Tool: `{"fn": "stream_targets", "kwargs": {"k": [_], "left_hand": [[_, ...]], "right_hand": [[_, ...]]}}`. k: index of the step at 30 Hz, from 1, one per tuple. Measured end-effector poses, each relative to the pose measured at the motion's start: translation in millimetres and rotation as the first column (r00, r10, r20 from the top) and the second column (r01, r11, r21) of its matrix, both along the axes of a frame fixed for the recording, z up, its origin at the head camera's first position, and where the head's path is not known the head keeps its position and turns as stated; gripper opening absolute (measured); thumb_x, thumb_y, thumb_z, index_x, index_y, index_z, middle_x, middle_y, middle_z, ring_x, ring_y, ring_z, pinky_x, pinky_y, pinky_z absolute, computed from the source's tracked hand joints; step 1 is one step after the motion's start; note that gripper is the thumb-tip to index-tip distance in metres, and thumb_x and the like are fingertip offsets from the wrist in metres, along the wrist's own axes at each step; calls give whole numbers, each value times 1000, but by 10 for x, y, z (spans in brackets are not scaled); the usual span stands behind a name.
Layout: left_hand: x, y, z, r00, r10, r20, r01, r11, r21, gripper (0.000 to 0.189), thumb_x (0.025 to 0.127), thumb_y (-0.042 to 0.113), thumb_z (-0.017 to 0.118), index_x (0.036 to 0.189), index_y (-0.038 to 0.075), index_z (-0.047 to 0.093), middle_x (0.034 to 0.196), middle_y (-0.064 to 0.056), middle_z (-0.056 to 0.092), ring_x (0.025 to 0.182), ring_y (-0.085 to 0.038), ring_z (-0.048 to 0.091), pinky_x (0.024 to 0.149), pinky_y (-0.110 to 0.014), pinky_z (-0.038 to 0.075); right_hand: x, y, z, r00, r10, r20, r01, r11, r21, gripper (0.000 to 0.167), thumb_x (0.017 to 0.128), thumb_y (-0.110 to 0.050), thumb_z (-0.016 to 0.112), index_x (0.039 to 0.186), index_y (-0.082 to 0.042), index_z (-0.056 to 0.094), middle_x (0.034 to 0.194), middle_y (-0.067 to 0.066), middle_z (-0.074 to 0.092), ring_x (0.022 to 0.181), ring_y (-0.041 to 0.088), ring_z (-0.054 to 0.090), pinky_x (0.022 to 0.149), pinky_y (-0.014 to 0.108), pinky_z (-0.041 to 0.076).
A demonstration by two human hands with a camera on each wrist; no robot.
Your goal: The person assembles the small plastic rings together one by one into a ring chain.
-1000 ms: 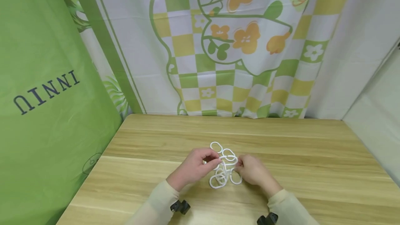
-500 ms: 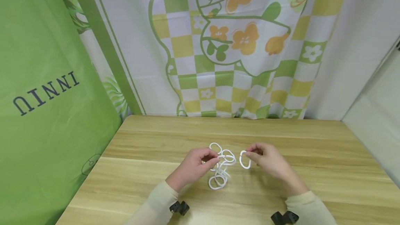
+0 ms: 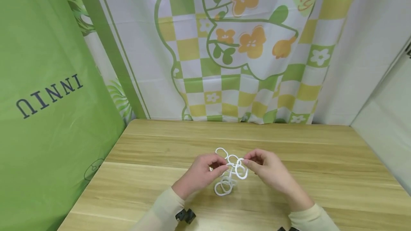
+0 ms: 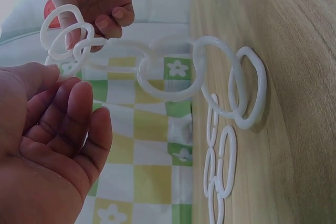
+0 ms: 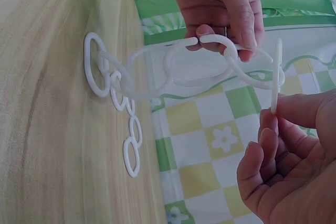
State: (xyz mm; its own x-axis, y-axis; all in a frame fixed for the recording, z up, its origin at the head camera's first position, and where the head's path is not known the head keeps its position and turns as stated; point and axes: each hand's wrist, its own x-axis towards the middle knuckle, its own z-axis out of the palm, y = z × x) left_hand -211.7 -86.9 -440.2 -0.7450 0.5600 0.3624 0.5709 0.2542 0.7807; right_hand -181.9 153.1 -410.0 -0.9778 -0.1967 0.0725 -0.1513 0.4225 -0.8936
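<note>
A curtain [image 3: 189,51] hangs behind the table [image 3: 308,159], which has wide room both sides. Over the table's middle, the left hand [image 3: 202,171] pinches a white chain [image 4: 168,95] and the right hand [image 3: 272,169] pinches a ring [image 3: 242,177]; the right wrist view shows a link [image 5: 214,39] with a gap the head view hides.

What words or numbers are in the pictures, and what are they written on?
"UINNI", the U seemingly upside down: green fabric sheet.
"lucky", first letter partly cut off: white fabric curtain with green and yellow checks.
White oval plastic links: no readable writing.
No readable numbers.
</note>
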Motion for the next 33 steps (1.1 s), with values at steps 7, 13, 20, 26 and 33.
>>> {"fn": "stream_targets", "kwargs": {"k": [7, 13, 20, 26, 33], "left_hand": [[8, 12, 9, 1000, -7, -27, 7, 1000, -10, 14, 96, 23, 66, 98, 10, 71, 85, 7, 66, 75, -5, 60, 67, -23, 53], [5, 10, -14, 999, -8, -39, 7, 1000, -15, 14, 96, 23, 66, 98, 10, 71, 85, 8, 65, 75, -4, 59, 67, -23, 53], [-1, -1, -15, 998, -10, -57, 10, 1000, -13, 11, 96, 23, 66, 97, 13, 70, 85, 9, 64, 73, -3, 59, 64, -23, 52], [0, -20, -1, 999, -39, -29, 38, 999, -27, 9, 94, 21, 68, 96, 13, 70, 85, 7, 64, 73, -4, 59, 63, -27, 54], [0, -34, 21, 994, -103, -28, 101, 992, -82, 7, 92, 19, 70, 94, 12, 68, 86, 9, 63, 73, -1, 57, 65, -21, 52]], "right_hand": [[3, -18, -9, 1000, -11, 7, 11, 1000, 12, 13, 92, -18, 69, 98, -7, 67, 84, 4, 64, 72, 18, 56, 59, 26, 47], [15, -40, -3, 1000, -25, -10, 26, 999, 23, 13, 91, -18, 71, 98, -7, 68, 82, 3, 65, 71, 17, 56, 59, 26, 47], [16, -58, -4, 999, -45, -17, 46, 999, 29, 21, 92, -19, 71, 106, -5, 70, 85, 2, 67, 75, 16, 58, 61, 26, 49], [14, -58, -14, 997, -78, -14, 79, 996, 39, 17, 94, -19, 67, 105, -7, 70, 88, 4, 67, 77, 20, 60, 63, 27, 51], [8, -87, -16, 995, -100, -22, 100, 995, -7, 18, 95, -17, 66, 106, -3, 68, 87, 5, 65, 74, 17, 57, 62, 26, 51]]}}
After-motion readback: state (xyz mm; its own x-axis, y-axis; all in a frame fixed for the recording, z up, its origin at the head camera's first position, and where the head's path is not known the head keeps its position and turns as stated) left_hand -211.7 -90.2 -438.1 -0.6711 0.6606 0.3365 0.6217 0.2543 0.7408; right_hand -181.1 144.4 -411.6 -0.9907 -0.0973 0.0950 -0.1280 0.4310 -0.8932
